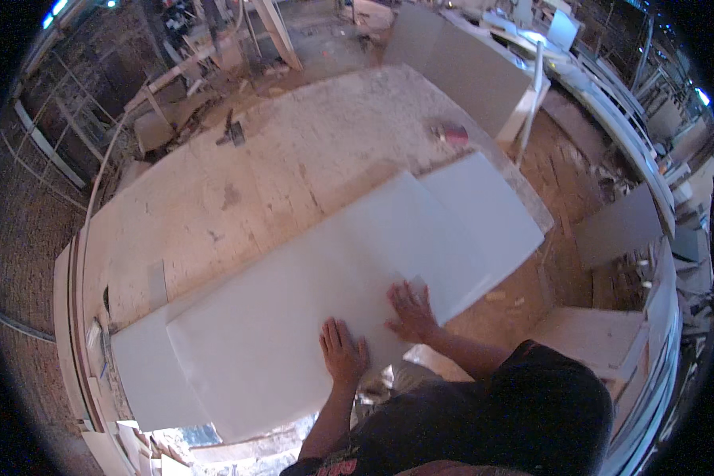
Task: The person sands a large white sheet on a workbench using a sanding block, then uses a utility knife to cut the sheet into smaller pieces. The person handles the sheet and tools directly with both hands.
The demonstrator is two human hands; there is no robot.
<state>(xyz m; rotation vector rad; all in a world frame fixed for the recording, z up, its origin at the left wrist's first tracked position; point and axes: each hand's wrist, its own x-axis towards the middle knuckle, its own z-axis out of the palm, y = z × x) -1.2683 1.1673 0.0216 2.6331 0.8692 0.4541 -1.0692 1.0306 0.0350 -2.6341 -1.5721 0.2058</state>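
Note:
My left hand (342, 355) lies flat on a large pale grey-white board (269, 309), fingers stretched out. To its right my right hand (411, 313) rests near the board's front edge with fingers spread. The board lies over another pale panel (495, 222), which sticks out at the right and seems to continue out at the left (147, 373). Both lie on a worn wooden work table (246, 190). A dark tool (231, 135) and a small red object (452, 135) rest toward the table's far side.
A tall grey panel (452, 71) stands beyond the far right corner. Stacked sheets and offcuts (626, 111) line the right, with a leaning panel (618, 226) and a pale wooden piece (587, 341) lower down. A brick wall (20, 270) and wooden frames are at the left.

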